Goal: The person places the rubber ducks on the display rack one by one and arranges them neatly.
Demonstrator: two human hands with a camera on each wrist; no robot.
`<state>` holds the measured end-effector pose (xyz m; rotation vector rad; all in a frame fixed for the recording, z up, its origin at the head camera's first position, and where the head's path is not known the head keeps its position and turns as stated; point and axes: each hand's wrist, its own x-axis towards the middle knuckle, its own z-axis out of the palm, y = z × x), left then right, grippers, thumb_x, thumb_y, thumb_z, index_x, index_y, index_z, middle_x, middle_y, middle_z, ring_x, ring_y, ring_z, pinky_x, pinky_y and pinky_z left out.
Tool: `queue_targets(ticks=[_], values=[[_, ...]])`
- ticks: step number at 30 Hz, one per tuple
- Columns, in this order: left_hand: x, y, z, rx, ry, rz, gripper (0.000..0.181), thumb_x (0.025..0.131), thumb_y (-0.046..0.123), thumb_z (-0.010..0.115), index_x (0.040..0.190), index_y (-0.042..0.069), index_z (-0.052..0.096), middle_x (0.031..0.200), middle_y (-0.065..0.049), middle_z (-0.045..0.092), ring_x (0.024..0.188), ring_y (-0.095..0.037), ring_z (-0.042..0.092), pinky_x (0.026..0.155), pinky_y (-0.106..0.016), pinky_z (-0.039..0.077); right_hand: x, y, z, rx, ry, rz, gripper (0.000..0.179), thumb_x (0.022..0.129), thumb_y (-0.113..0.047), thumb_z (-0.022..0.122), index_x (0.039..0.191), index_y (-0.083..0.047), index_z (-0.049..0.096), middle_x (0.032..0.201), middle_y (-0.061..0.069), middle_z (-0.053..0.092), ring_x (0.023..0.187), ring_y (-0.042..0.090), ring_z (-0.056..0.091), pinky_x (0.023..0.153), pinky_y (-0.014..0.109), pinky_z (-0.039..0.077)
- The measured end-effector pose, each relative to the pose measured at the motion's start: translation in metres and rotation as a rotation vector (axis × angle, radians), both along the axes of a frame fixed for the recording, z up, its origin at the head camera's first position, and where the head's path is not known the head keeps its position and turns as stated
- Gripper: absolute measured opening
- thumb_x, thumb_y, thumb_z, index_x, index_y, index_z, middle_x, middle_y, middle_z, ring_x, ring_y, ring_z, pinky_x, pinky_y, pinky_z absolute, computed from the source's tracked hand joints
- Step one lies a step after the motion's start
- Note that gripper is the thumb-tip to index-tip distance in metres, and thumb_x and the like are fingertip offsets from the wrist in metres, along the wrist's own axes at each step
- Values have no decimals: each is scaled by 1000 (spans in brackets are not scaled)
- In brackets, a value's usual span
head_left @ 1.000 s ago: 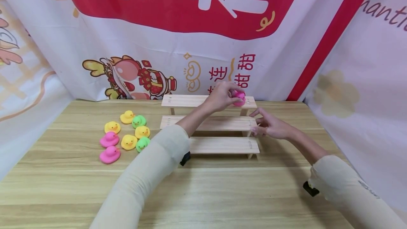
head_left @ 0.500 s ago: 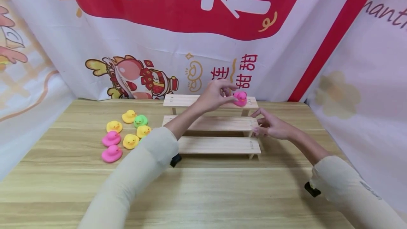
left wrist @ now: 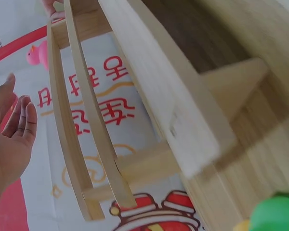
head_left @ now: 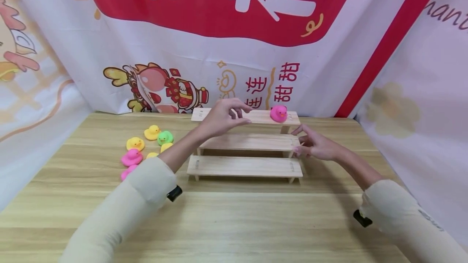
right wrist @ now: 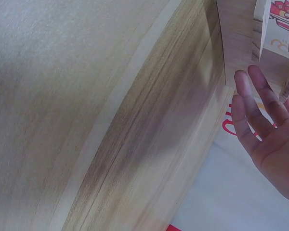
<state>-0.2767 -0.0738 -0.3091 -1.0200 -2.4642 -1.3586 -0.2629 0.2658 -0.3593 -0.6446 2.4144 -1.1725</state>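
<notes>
A pink rubber duck (head_left: 279, 113) sits near the right end of the top shelf of a three-tier wooden display stand (head_left: 245, 166). Left of that duck, my left hand (head_left: 224, 117) hovers over the upper shelves, fingers loosely bent and holding nothing. The left wrist view shows a gap between this hand (left wrist: 9, 144) and the pink duck (left wrist: 38, 54). At the stand's right side, my right hand (head_left: 318, 146) holds the end of the middle shelf between thumb and forefinger. Its other fingers (right wrist: 264, 103) spread out beside the wood in the right wrist view.
Left of the stand, several yellow ducks (head_left: 135, 144), a green duck (head_left: 165, 138) and pink ducks (head_left: 132, 157) are grouped on the wooden table (head_left: 234, 222). My left sleeve (head_left: 146, 186) covers part of the group. A printed cloth (head_left: 175, 44) hangs close behind the stand.
My left hand has let go of the pink duck on the top shelf and drawn back to the left. The right hand keeps its place at the stand's end.
</notes>
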Motion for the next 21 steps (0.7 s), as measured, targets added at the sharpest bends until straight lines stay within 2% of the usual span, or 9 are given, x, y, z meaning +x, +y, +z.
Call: queue_targets(ticks=[9, 21], values=[[10, -47, -7, -12, 69, 66, 24, 85, 3, 84, 106, -4, 76, 101, -15, 74, 84, -22, 66, 73, -28, 61, -1, 1, -2, -5, 3, -5, 45, 103, -8, 61, 135, 2, 31, 103, 24, 71, 94, 38, 67, 70, 41, 58], [26, -107, -17, -46, 30, 208, 23, 88, 5, 82, 109, -3, 76, 101, -16, 74, 86, -23, 66, 75, -21, 57, 0, 1, -2, -26, 24, 18, 44, 103, -6, 61, 134, 3, 31, 105, 24, 71, 92, 38, 67, 67, 41, 57]])
